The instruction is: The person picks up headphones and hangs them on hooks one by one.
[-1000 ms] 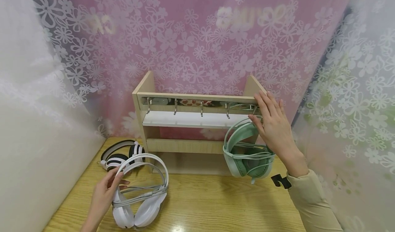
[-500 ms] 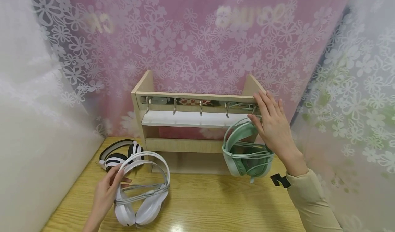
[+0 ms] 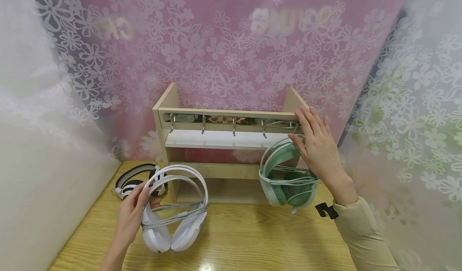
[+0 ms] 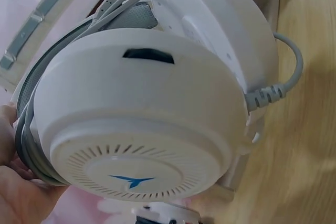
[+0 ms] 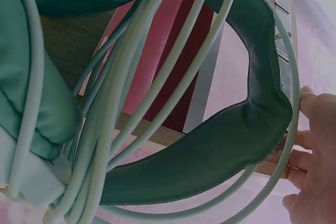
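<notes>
My left hand pinches the headband of the white headphones on its left side, holding them above the table. Their grey cable is wound across the middle; in the left wrist view a white ear cup with a blue mark fills the centre. At the rack's right end, green headphones hang by the rightmost hook, with a pale green cable wrapped round them. My right hand rests with straight fingers on the top right corner of the wooden rack, its thumb beside the green headband.
Several metal hooks line the rack's front board. Black-and-white headphones lie on the wooden table at the left, partly behind the white pair. Pink flowered curtain stands behind, with pale sheets at both sides.
My left hand has carried the white headphones a little right and upward, towards the rack. My right hand and the green headphones have stayed in place.
</notes>
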Demonstrator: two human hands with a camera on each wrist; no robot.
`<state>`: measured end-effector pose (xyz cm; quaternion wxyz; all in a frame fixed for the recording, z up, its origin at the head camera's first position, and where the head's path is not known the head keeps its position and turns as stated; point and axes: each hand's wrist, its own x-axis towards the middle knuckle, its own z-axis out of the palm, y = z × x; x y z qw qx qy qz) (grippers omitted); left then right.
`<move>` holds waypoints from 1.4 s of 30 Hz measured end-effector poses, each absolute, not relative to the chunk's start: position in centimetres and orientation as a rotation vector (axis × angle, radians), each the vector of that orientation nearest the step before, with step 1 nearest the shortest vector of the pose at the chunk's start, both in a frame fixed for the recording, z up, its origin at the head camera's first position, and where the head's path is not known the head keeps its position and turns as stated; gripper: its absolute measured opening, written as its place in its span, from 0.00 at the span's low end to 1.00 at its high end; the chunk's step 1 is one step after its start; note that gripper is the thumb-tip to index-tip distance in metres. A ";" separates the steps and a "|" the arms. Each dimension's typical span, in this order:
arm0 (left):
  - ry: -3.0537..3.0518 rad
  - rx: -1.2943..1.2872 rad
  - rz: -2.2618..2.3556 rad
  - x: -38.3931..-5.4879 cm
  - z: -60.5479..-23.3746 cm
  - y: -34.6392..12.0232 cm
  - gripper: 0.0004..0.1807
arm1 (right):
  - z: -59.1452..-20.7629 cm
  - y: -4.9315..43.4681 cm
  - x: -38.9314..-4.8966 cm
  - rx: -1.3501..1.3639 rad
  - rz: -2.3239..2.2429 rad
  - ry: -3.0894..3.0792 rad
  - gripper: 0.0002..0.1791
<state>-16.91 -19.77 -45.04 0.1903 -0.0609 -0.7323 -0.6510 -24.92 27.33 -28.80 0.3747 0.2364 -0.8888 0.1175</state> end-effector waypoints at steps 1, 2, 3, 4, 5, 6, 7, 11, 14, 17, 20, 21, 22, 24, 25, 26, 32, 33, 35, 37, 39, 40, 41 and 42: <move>-2.036 -0.185 -1.853 -17.0 -44.8 -19.5 0.21 | -28.8 27.3 -24.9 0.605 0.301 -2.276 0.37; -2.014 -0.200 -1.875 -17.1 -44.6 -19.3 0.21 | -28.8 27.3 -24.9 0.606 0.301 -2.276 0.37; -1.993 -0.214 -1.897 -17.2 -44.4 -19.0 0.21 | -28.8 27.3 -24.9 0.606 0.301 -2.276 0.37; -1.976 -0.224 -1.912 -17.2 -44.1 -18.7 0.21 | -28.8 27.3 -24.9 0.606 0.300 -2.276 0.37; -1.967 -0.233 -1.927 -17.3 -43.9 -18.5 0.21 | -28.8 27.3 -24.9 0.607 0.299 -2.276 0.37; -1.957 -0.240 -1.945 -17.4 -43.8 -18.2 0.22 | -28.9 27.3 -24.9 0.606 0.298 -2.275 0.37; -1.954 -0.243 -1.958 -17.5 -43.6 -18.0 0.22 | -28.9 27.4 -24.9 0.606 0.298 -2.275 0.37; -1.952 -0.232 -1.994 -17.7 -43.1 -17.0 0.23 | -28.9 27.4 -24.9 0.606 0.295 -2.270 0.37; -1.940 -0.255 -2.002 -17.9 -42.9 -16.3 0.23 | -28.9 27.4 -24.9 0.607 0.293 -2.265 0.37; -1.914 -0.302 -2.010 -18.2 -42.7 -15.6 0.22 | -28.8 27.4 -25.0 0.608 0.290 -2.257 0.37; -1.877 -0.331 -2.041 -18.4 -42.6 -15.0 0.22 | -28.8 27.4 -25.0 0.608 0.285 -2.255 0.37; -1.872 -0.334 -2.045 -18.5 -42.6 -14.9 0.22 | -28.8 27.4 -25.0 0.608 0.283 -2.254 0.37; -1.865 -0.336 -2.053 -18.5 -42.6 -14.8 0.22 | -28.8 27.4 -25.0 0.608 0.283 -2.255 0.37; -1.860 -0.334 -2.058 -18.6 -42.5 -14.6 0.22 | -28.8 27.5 -25.1 0.607 0.282 -2.258 0.37; -1.860 -0.333 -2.057 -18.6 -42.5 -14.5 0.22 | -28.8 27.5 -25.1 0.608 0.282 -2.259 0.37; -1.860 -0.333 -2.056 -18.6 -42.5 -14.4 0.22 | -28.9 27.5 -25.1 0.608 0.281 -2.261 0.37; -1.866 -0.316 -2.052 -18.7 -42.4 -14.2 0.22 | -28.9 27.5 -25.1 0.603 0.279 -2.271 0.37; -1.866 -0.315 -2.053 -18.7 -42.4 -14.2 0.22 | -28.9 27.5 -25.1 0.602 0.278 -2.273 0.37; -1.867 -0.317 -2.054 -18.7 -42.3 -14.1 0.22 | -28.9 27.5 -25.0 0.599 0.277 -2.276 0.37; -1.862 -0.330 -2.058 -18.7 -42.1 -14.0 0.23 | -28.9 27.4 -25.0 0.599 0.278 -2.275 0.37; -1.855 -0.351 -2.068 -18.7 -41.9 -13.9 0.23 | -28.9 27.4 -25.0 0.599 0.279 -2.273 0.37; -1.852 -0.364 -2.072 -18.8 -41.8 -13.9 0.23 | -28.9 27.4 -24.9 0.599 0.279 -2.271 0.37; -1.848 -0.375 -2.074 -18.8 -41.7 -13.8 0.23 | -28.9 27.4 -25.0 0.600 0.278 -2.269 0.37; -1.847 -0.384 -2.075 -18.8 -41.6 -13.7 0.22 | -28.8 27.3 -25.0 0.601 0.277 -2.267 0.37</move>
